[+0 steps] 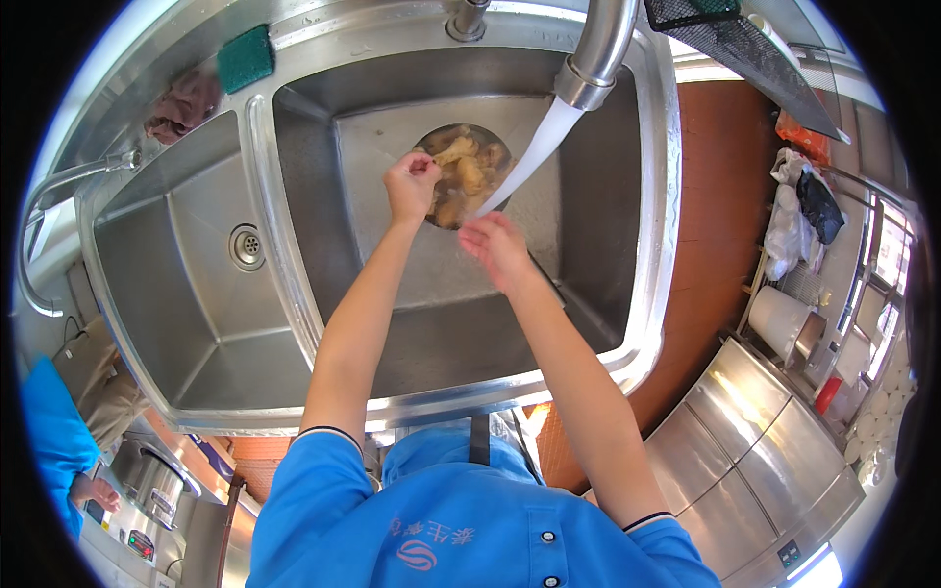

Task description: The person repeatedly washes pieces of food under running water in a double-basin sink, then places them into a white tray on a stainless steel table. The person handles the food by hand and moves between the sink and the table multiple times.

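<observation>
A round dark pan [450, 223] stands in the right sink basin [441, 283], filled with water and several pale tan meat pieces [470, 165], perhaps chicken. A dark handle [548, 279] slants away from it, partly behind my right wrist. My left hand [414, 180] is over the pan's left edge with thumb and fingertips brought together; whether something small is between them cannot be made out. My right hand [496, 246] is just below the pan's near edge, fingers slightly spread, nothing visible in it. Beside its fingertips a water stream [533, 151] falls from the faucet [592, 73].
To the left is a second basin [198, 294] with a drain [247, 246] and its own faucet [48, 198]. A green scouring pad [246, 60] and a brown cloth [184, 106] lie on the rim. A co-worker's hand [95, 492] shows at lower left. A steel cabinet [750, 441] is at right.
</observation>
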Motion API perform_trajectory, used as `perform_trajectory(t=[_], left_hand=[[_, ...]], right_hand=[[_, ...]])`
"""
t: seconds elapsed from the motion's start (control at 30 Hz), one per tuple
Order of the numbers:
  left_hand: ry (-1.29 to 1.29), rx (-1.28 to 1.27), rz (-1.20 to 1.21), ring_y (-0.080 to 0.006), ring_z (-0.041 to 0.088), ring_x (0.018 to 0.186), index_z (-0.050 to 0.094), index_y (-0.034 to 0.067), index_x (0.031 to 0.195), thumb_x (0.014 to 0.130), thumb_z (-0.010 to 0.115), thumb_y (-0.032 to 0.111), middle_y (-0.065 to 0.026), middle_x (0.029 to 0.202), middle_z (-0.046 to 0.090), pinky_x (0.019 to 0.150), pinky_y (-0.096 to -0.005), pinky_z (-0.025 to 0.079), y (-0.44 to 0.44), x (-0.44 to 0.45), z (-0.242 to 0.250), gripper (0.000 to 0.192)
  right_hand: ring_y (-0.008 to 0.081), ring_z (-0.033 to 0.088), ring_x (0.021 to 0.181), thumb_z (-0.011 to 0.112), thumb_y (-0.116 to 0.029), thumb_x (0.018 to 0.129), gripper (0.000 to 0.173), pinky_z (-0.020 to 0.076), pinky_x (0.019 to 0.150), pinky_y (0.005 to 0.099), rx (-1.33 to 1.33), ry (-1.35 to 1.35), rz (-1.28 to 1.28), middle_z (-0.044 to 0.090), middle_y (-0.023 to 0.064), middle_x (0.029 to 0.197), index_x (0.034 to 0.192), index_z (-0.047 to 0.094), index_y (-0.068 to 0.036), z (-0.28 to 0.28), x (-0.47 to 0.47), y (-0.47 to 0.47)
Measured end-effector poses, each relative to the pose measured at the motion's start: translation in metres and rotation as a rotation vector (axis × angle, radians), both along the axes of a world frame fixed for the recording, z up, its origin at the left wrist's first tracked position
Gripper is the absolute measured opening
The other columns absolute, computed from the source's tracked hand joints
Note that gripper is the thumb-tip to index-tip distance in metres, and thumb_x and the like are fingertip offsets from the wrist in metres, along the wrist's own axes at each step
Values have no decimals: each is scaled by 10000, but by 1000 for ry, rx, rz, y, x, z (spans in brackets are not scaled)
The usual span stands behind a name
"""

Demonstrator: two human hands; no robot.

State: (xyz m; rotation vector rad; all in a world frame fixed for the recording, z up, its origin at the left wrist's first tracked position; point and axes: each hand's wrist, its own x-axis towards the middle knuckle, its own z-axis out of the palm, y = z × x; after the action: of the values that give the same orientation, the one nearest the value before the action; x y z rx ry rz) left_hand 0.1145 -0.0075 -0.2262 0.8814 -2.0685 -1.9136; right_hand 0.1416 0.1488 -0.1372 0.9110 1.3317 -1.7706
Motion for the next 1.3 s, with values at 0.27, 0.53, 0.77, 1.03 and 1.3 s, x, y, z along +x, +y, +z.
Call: perform_trajectory(t=[0.27, 0.53, 0.77, 1.03, 1.3], left_hand=[[-66, 410, 85, -190, 669, 725, 605, -84, 904, 814, 620, -55, -100, 812, 645, 679, -261, 570, -18, 13, 96, 96], [5, 333, -122, -134, 649, 781, 597, -44, 953, 773, 690, -40, -92, 880, 648, 693, -253, 548, -2, 36, 115, 204], [20, 95, -137, -114, 603, 789, 581, 1, 955, 735, 739, -22, -41, 934, 601, 656, -236, 515, 19, 39, 104, 272], [3, 57, -417, -115, 589, 806, 593, 5, 901, 737, 701, -27, -31, 908, 556, 703, -258, 503, 28, 32, 89, 199], [-100, 468, -355, -168, 638, 843, 599, 7, 860, 790, 699, 78, -98, 954, 653, 707, -298, 522, 34, 41, 84, 141]], right_hand=[[220, 606, 906, 665, -275, 867, 442, 513, 820, 343, -156, 17, -99, 594, 105, 982, 1164, 489, 1, -1, -34, -37], [217, 588, 939, 662, -237, 864, 305, 466, 838, 360, -400, 200, -118, 626, 91, 981, 1064, 579, -22, 6, -44, -35], [180, 586, 815, 648, -73, 848, 161, 493, 703, 335, -196, 96, -347, 608, 57, 890, 985, 576, -26, 17, -36, -30], [209, 609, 837, 612, 10, 842, 158, 531, 739, 368, -91, 58, -447, 600, 95, 893, 990, 557, 18, 36, -30, -4], [205, 591, 796, 599, -27, 875, 110, 556, 761, 367, -27, 55, -462, 573, 92, 862, 961, 559, 27, 30, -21, 16]])
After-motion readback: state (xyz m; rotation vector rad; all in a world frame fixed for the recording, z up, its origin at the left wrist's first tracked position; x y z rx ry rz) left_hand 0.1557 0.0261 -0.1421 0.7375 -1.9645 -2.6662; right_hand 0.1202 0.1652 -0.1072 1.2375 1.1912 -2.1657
